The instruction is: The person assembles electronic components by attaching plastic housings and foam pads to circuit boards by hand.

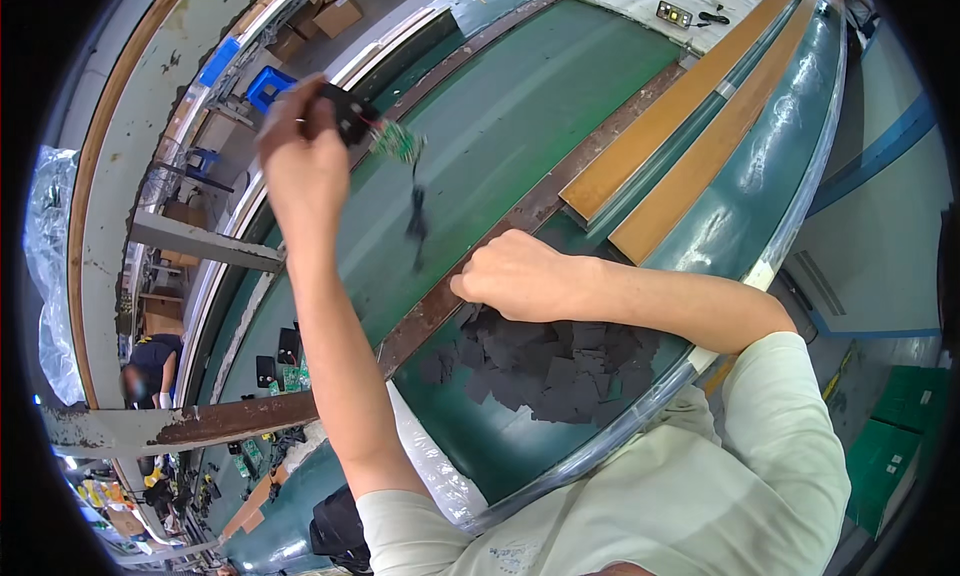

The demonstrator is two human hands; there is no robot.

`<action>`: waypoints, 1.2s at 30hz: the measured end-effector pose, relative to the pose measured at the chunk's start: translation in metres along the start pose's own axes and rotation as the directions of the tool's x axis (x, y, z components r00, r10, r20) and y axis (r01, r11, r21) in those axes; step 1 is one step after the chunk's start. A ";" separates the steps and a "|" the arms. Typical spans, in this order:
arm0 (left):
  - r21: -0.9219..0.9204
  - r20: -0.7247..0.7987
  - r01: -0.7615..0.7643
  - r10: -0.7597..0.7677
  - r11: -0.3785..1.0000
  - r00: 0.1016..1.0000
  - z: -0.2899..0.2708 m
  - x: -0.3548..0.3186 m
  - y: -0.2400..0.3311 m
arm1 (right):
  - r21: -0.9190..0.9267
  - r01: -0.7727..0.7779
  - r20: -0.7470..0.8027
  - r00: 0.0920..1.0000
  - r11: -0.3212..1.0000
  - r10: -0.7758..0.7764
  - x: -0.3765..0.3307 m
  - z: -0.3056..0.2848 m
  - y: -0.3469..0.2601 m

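Gripping black module point(346, 114), left hand point(300, 131) | height presumably keeps board point(399, 141), cable point(416, 214) clear | right hand point(522, 276) curled near black pieces point(550, 371), any contents hidden

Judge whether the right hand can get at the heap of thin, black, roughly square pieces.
Likely yes: the right hand appears close to the heap, whose near side lies uncovered, though the curled grip hides whether it already holds something.

Left hand point(303, 126) blurred by motion, dangling black cable point(417, 216) smeared, fingertips of the right hand point(525, 276) hidden from me, distant person point(150, 356) partly hidden behind a beam point(235, 420)
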State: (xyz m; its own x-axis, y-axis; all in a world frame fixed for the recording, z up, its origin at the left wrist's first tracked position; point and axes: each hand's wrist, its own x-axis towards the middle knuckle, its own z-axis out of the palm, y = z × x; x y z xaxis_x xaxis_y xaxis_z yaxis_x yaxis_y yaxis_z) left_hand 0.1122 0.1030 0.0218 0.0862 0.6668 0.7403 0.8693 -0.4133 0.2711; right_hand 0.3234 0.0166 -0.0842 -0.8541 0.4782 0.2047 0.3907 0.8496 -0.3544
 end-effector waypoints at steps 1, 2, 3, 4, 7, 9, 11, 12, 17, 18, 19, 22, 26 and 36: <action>-0.136 -0.085 0.164 -0.176 0.977 0.981 -0.011 0.003 0.009 | 0.002 0.000 0.003 1.000 1.000 0.000 0.000 0.002 0.002; -0.281 -0.144 0.306 -0.355 0.910 0.924 -0.015 0.003 0.013 | 0.101 -0.008 -0.039 0.999 0.995 0.012 -0.002 0.006 0.006; -0.283 -0.141 0.310 -0.359 0.908 0.923 -0.011 0.000 0.011 | 0.199 -0.014 -0.078 0.997 0.980 0.030 -0.004 0.010 0.009; -0.403 -0.163 0.289 -0.379 0.868 0.911 -0.004 -0.006 0.005 | 0.295 -0.017 -0.114 0.992 0.955 0.053 -0.006 0.013 0.013; -0.645 -0.106 0.291 -0.460 0.707 0.882 0.020 -0.035 -0.014 | 0.536 -0.016 -0.212 0.965 0.844 0.153 -0.009 0.019 0.021; -0.671 0.072 0.404 -0.487 0.622 0.870 0.045 -0.065 -0.025 | 0.646 -0.010 -0.234 0.949 0.763 0.211 -0.009 0.021 0.022; -0.643 0.222 0.518 -0.509 0.565 0.831 0.073 -0.094 -0.036 | 0.754 -0.133 -0.130 0.930 0.643 0.344 -0.003 0.014 0.022; -0.606 0.297 0.586 -0.530 0.538 0.794 0.084 -0.106 -0.043 | 0.796 -0.192 -0.071 0.912 0.574 0.403 0.000 0.010 0.023; -0.473 0.346 0.657 -0.563 0.587 0.751 0.106 -0.123 -0.068 | 0.617 -0.280 0.013 0.938 0.736 0.346 0.016 -0.009 0.034; -0.451 0.347 0.661 -0.565 0.599 0.749 0.106 -0.126 -0.074 | 0.568 -0.321 0.059 0.934 0.758 0.351 0.022 -0.017 0.032; -0.429 0.348 0.665 -0.567 0.612 0.746 0.105 -0.128 -0.080 | 0.516 -0.358 0.105 0.928 0.778 0.358 0.027 -0.023 0.029; -0.445 0.384 0.729 -0.624 0.520 0.680 0.106 -0.126 -0.079 | 0.483 -0.364 0.058 0.921 0.797 0.386 0.025 -0.020 0.035; -0.542 0.538 0.828 -0.696 0.146 0.475 0.096 -0.122 -0.076 | 0.565 -0.228 -0.201 0.894 0.793 0.401 0.007 -0.007 0.051; -0.617 0.729 0.779 -0.455 -0.111 0.511 0.089 -0.114 -0.013 | 0.787 -0.297 -0.098 0.805 0.541 0.585 -0.007 -0.036 0.076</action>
State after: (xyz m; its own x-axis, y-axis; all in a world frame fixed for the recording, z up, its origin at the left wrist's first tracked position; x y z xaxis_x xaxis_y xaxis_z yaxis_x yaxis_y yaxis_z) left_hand 0.1347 0.0873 -0.1208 0.0030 0.9812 -0.1932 -0.3295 0.1833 0.9262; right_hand 0.3715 0.0858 -0.0794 -0.4254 0.9038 0.0475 0.1951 0.1428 -0.9703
